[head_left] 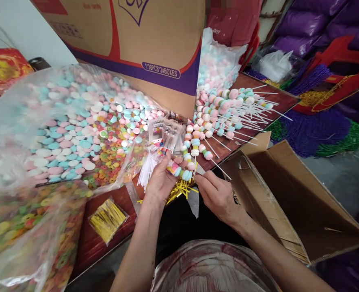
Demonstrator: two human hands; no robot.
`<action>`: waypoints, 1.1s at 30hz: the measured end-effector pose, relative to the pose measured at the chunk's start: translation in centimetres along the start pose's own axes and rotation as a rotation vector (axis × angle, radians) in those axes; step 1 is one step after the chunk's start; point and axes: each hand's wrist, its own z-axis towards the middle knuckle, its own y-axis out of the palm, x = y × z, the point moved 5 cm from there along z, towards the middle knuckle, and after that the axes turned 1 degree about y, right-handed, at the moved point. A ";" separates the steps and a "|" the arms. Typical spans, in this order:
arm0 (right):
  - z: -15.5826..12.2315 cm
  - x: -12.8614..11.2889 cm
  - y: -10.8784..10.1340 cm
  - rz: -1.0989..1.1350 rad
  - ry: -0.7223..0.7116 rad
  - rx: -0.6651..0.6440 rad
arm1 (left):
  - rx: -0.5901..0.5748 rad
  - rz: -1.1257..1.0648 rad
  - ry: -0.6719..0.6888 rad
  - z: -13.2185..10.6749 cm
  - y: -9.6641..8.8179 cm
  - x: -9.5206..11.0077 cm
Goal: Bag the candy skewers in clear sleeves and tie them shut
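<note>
Holding a candy skewer slantwise in the left grip, above the near edge of the bench; showing round pastel sweets, pink, blue and white, packed in a row on a thin white stick; pointing its lower end toward the right grip, fingertips sitting just beside it, contact being too small to tell; spreading a loose bundle of gold twist ties just under the skewer, between both grips, thin shiny strips fanning out in several directions.

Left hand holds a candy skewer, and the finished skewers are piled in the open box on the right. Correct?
Not quite. The head view shows the finished skewers piled on the table, behind the box. The left hand does hold a skewer.
</note>
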 end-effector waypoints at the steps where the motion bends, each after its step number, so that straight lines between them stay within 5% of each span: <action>1: -0.1 0.2 -0.1 0.019 0.006 -0.032 | 0.002 -0.005 -0.017 0.0 -0.2 0.2; 11: -0.3 -1.4 1.9 -0.026 0.053 0.143 | -0.038 0.090 0.117 -0.6 0.3 -1.4; 17: -0.3 -1.1 2.2 0.433 0.331 0.079 | -0.054 -0.002 0.084 -0.6 0.2 -1.0; 21: -0.6 -0.9 2.5 0.548 0.443 0.103 | -0.072 -0.008 0.108 -0.6 0.3 -1.1; 29: 0.9 -1.4 3.5 0.611 0.440 0.167 | -0.175 0.072 0.061 -1.4 0.0 -1.5; 33: 0.6 -1.1 2.6 0.538 0.392 0.131 | -0.124 0.140 0.122 -1.7 -0.5 0.3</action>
